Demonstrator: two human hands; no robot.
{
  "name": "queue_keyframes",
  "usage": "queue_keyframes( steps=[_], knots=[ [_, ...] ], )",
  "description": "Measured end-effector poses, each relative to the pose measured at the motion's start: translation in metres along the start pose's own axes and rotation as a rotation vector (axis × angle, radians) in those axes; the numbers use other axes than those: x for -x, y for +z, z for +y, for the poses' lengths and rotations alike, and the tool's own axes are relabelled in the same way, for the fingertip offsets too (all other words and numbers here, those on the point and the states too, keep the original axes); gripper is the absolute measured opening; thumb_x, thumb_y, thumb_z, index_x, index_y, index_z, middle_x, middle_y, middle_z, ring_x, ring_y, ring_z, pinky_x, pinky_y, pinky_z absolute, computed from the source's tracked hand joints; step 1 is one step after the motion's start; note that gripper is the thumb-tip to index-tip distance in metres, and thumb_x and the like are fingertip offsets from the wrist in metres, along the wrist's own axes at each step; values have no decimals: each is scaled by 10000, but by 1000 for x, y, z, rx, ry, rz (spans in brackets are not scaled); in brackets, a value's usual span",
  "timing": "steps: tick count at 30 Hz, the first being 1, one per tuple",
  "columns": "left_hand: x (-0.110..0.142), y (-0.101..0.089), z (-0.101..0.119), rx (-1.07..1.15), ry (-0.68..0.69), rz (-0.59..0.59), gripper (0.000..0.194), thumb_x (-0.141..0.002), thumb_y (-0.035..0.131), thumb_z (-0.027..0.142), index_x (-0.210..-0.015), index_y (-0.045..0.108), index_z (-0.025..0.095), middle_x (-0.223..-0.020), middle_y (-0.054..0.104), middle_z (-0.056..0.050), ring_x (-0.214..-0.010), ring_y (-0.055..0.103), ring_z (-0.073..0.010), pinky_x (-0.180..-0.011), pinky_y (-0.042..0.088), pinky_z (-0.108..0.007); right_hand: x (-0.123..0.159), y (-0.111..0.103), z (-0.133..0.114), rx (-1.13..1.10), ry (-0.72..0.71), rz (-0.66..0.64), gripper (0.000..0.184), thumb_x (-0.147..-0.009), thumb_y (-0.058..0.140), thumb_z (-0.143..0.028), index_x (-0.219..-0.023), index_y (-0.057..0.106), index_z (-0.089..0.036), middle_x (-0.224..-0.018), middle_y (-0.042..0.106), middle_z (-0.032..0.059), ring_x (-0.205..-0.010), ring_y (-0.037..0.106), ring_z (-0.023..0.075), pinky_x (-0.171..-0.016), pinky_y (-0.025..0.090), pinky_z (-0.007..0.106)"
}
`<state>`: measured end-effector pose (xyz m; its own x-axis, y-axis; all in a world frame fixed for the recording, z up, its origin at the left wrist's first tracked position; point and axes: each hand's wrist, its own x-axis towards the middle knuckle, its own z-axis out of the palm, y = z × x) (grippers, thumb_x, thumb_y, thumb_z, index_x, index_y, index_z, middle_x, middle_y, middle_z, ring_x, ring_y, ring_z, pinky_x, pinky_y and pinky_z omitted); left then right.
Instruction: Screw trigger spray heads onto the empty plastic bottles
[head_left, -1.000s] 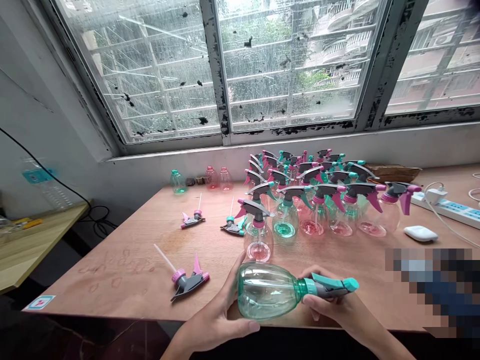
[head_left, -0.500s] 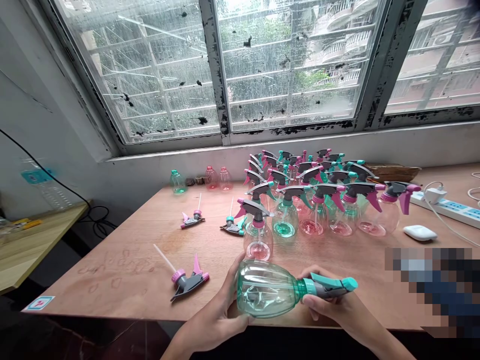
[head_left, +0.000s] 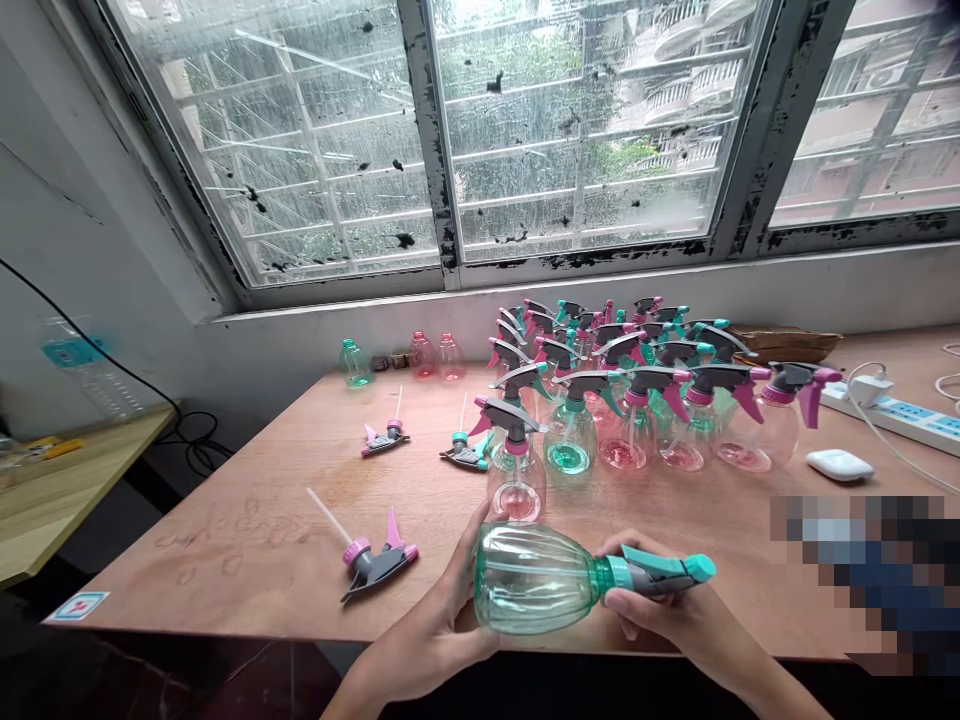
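Note:
A clear green spray bottle lies sideways in both my hands above the table's front edge, its base to the left and its grey and teal spray head to the right. My left hand is closed around the base end, thumb below and fingers behind. At the collar, my right hand pinches the spray head between thumb and fingers. Just behind stands a pink spray bottle with its head fitted. To the left lies a loose pink and grey spray head, its tube pointing up and left.
Two more loose spray heads lie farther back. Several fitted pink and green spray bottles crowd the right. Headless bottles stand by the wall. A white case and a power strip are on the right.
The green spray bottle has turned about its long axis, its ridges and reflections shifting. My left thumb has drawn back along the base. My right hand stays at the collar.

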<state>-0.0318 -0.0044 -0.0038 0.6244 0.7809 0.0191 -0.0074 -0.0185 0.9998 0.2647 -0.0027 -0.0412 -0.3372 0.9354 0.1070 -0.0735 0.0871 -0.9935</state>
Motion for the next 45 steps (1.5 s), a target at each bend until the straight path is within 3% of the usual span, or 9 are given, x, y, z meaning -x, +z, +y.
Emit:
queue_keyframes(
  steps=[10,17,21,27,33,40,45],
  knots=[
    [-2,-1,0,63,-33,-37,1084,-891,737,223,-1582,-87,358,-1691,180,-93,-1534,233,-328,-1242,231,-497,0,0,0,31,5,6,318,-884,745,-519,-1023,629,-257,-607,572,-37,-548,538,221,-573,477,299],
    [0,-3,-2,46,-4,-41,1034,-900,726,228,-1586,-32,379,-1706,111,-66,-1548,184,-321,-1248,216,-476,1,-1,-1,-7,-6,-28,241,-915,751,-459,-1016,640,-270,-634,579,-47,-562,544,198,-574,479,268],
    [1,-1,0,53,-1,-17,1009,-925,693,212,-1569,-51,435,-1707,118,-41,-1539,221,-307,-1238,238,-460,2,0,-2,-1,-3,-10,288,-912,750,-486,-1043,639,-255,-617,580,-44,-560,533,198,-567,470,267],
    [-1,1,0,63,-11,-24,1087,-897,731,230,-1568,-110,385,-1700,144,-72,-1543,204,-314,-1249,203,-478,3,3,-4,39,14,21,356,-873,742,-570,-1001,653,-250,-619,556,-38,-562,536,214,-568,489,294],
    [-2,-1,-1,45,-11,-35,1080,-891,739,255,-1576,-90,357,-1700,144,-74,-1553,164,-317,-1256,184,-483,2,-1,-3,2,18,-51,271,-922,739,-468,-998,633,-230,-630,567,-34,-583,526,200,-575,473,287],
    [0,2,1,54,18,-23,975,-943,667,206,-1569,-40,447,-1710,98,-23,-1551,177,-299,-1244,215,-458,2,-1,-2,-27,13,-56,239,-934,742,-417,-999,637,-213,-634,582,-28,-593,534,200,-580,459,293],
    [-1,-1,-1,38,3,-14,1079,-876,753,221,-1582,-45,394,-1713,56,-40,-1564,85,-317,-1259,172,-470,2,-2,0,-33,14,-75,237,-940,740,-436,-987,642,-225,-630,575,-32,-590,512,193,-574,448,281]
  ],
)
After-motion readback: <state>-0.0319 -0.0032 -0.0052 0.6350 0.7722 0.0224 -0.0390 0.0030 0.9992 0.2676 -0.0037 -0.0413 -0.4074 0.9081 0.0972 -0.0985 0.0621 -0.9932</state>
